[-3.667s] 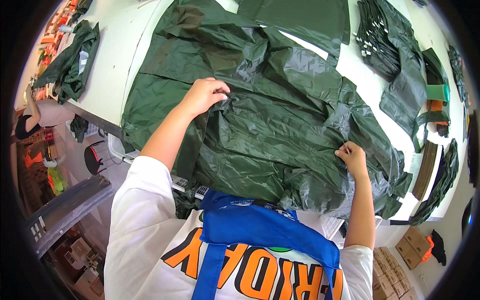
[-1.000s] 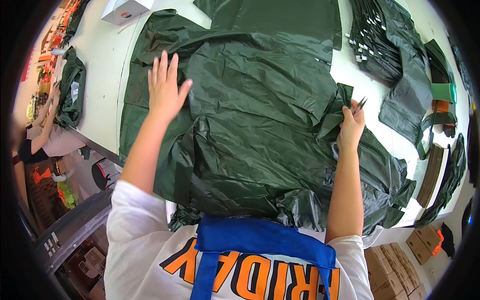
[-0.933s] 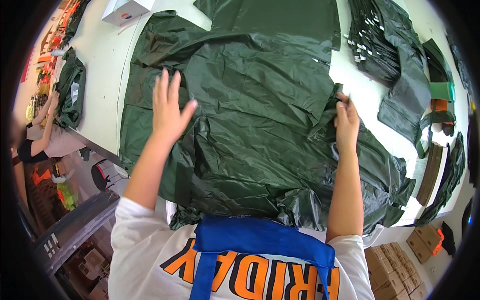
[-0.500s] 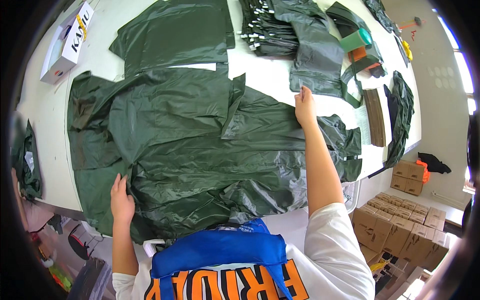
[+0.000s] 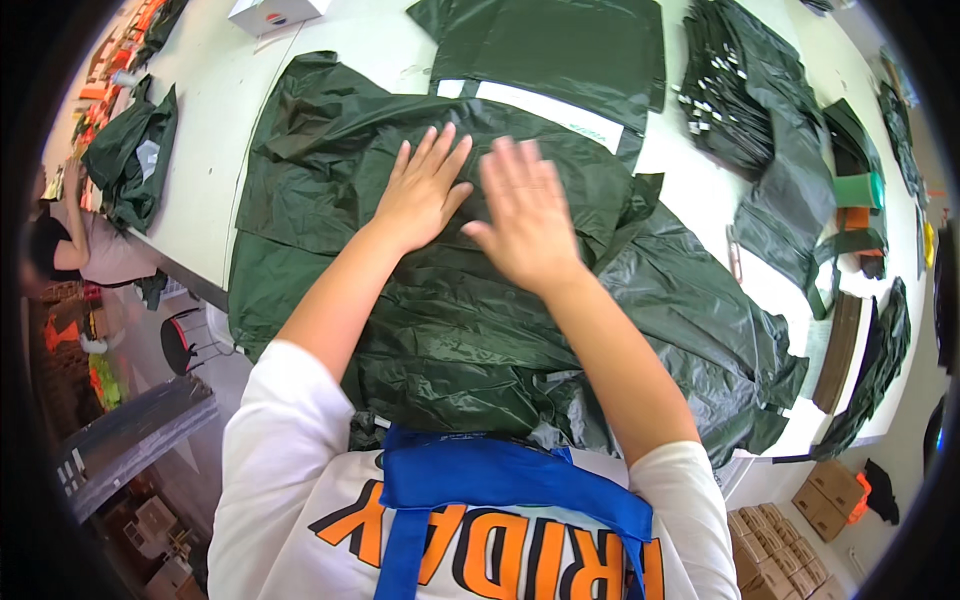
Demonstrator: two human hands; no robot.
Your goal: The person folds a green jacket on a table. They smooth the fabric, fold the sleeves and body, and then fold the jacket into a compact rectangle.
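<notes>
A large dark green waterproof garment (image 5: 450, 330), shiny and wrinkled, lies spread over the white table (image 5: 225, 165) in front of me. My left hand (image 5: 428, 195) rests on its upper part, palm down with the fingers spread. Beside it, my right hand (image 5: 525, 215) is also flat and open over the fabric, slightly smeared by motion, so whether it touches is unclear. Neither hand holds anything. Just beyond the garment lies a flat dark green panel (image 5: 560, 45), with a white strip (image 5: 555, 115) showing between the two.
At the right are a pile of dark pieces with white tags (image 5: 725, 100), a thin slender tool (image 5: 735, 255), a green cylinder (image 5: 858, 190) and a brown stack (image 5: 840, 350). A white box (image 5: 275, 12) stands far left. Another person (image 5: 70, 235) is near a dark green bundle (image 5: 135, 155).
Both hands have come together over the garment's upper part: the left from its near left edge, the right from the thin tool at the right. The view has shifted left.
</notes>
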